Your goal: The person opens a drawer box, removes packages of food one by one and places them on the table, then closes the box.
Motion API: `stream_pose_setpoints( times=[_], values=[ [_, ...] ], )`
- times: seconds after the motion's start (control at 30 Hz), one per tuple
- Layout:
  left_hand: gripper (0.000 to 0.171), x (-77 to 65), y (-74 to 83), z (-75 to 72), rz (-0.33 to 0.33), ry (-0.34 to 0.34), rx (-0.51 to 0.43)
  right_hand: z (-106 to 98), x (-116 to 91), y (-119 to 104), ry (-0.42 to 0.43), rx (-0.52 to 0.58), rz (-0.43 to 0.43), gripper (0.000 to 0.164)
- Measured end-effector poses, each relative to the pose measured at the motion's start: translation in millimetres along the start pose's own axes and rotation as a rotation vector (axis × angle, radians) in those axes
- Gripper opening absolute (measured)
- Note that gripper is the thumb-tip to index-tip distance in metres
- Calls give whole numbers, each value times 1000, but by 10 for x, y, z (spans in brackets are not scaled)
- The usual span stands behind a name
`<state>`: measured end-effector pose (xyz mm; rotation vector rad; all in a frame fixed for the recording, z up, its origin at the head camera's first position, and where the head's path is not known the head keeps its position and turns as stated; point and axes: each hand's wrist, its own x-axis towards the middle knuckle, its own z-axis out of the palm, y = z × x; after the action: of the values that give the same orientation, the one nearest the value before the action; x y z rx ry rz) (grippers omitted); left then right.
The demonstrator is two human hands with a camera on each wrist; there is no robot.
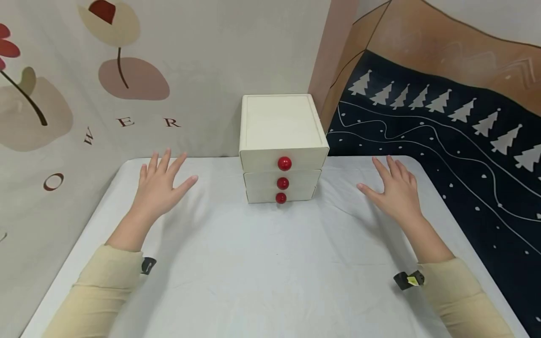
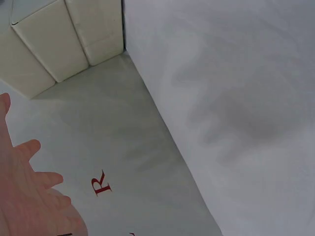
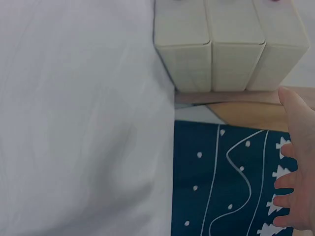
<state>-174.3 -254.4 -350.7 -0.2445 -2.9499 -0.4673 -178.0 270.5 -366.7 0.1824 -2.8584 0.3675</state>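
With the clock face laid on the tabletop, a bare left hand (image 1: 156, 192) is at 10 o'clock and a bare right hand (image 1: 397, 197) at 2, both palm down and widely spread, neither having hold of anything. At 12 o'clock, between them and touched by neither, stands a small cream box-shaped cabinet (image 1: 276, 123); its material is hard to tell. From the left hand it lies between 2 and 3 o'clock, from the right between 9 and 10 (the right hand looks slightly nearer). It stands upright, its front facing 6; which side is longest is unclear. Count one cabinet, three stacked cream drawers (image 1: 259, 180), all seemingly pushed in, and three round, glossy red knobs (image 1: 285, 163), one per drawer. Farther out are two pale yellow sleeves (image 1: 99, 286) and two small black wrist devices (image 1: 148, 265), one at each cuff. Beneath everything spreads one white cloth-covered table (image 1: 274, 263). Behind it, from 9 to 12, hangs a cream flower-printed backdrop (image 1: 211, 56) with four clear letters; toward 2, a navy panel (image 1: 439, 136) shows nine pale trees (image 1: 464, 112).
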Motion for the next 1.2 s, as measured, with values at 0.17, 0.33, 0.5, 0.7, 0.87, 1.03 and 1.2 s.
stream_pose_setpoints(
  times=[0.17,0.33,0.5,0.7,0.87,1.03,1.2],
  values=[
    [71,46,69,-35,14,19,-30,-68,-34,-110,36,33,-9,81],
    [71,80,120,-49,22,34,-62,-116,-63,-226,77,72,-21,79],
    [70,125,175,-74,24,51,-102,-157,-85,-332,122,111,-33,77],
    [68,188,242,-98,36,71,-156,-178,-109,-449,193,170,-68,74],
    [66,228,314,-104,42,89,-204,-176,-129,-542,244,208,-100,73],
    [66,289,395,-97,22,101,-242,-185,-148,-635,288,250,-124,74],
    [66,342,476,-90,23,107,-299,-189,-169,-738,340,294,-163,74]
  ],
)
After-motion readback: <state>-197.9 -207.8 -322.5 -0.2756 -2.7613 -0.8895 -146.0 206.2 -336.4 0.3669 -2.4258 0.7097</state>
